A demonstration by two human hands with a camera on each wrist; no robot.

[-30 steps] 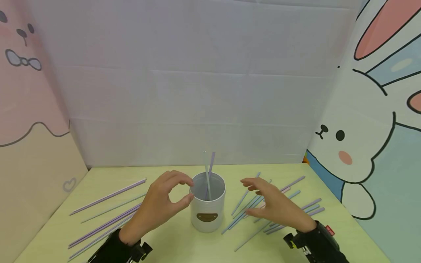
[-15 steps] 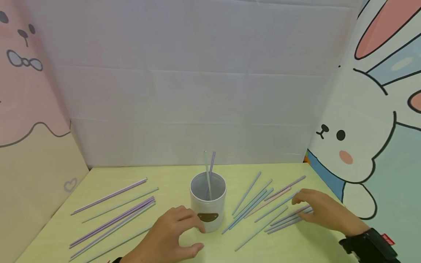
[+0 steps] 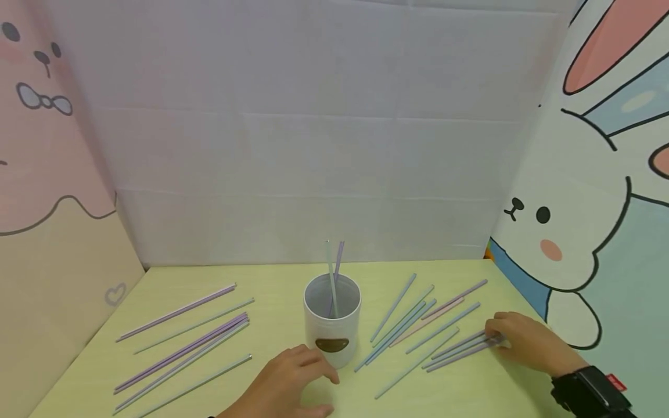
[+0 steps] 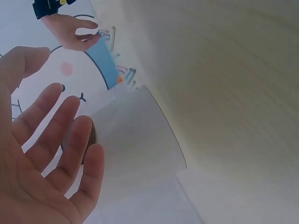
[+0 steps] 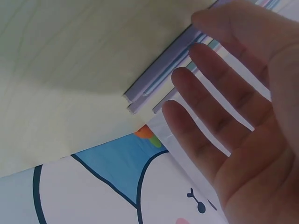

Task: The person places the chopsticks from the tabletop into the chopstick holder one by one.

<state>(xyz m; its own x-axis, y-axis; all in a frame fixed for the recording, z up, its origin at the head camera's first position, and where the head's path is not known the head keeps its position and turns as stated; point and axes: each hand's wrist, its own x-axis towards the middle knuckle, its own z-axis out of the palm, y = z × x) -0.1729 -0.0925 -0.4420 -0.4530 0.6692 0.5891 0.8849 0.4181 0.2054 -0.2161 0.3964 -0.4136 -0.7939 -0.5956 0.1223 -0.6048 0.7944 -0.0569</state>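
Note:
A white cup (image 3: 332,328) with a brown patch stands upright mid-table, holding a light green straw (image 3: 331,278) and a purple straw (image 3: 340,255). My left hand (image 3: 292,383) hovers in front of it, fingers loosely bent and holding nothing; in the left wrist view the palm of the left hand (image 4: 51,158) faces the cup's wall (image 4: 135,135). My right hand (image 3: 528,342) reaches over the near ends of a small group of straws (image 3: 457,352) at the right. In the right wrist view, thumb and fingertips lie either side of a purple straw (image 5: 160,64), not visibly closed on it.
Several purple and green straws (image 3: 183,352) lie slanted on the table's left. More blue, green, pink and purple straws (image 3: 407,334) lie between the cup and my right hand. A white cloth wall (image 3: 324,174) closes off the back, with printed panels at both sides.
Both hands have come away from beside the cup. The left has dropped toward the front; the right has swung right and down to the straws there. The straws look unmoved.

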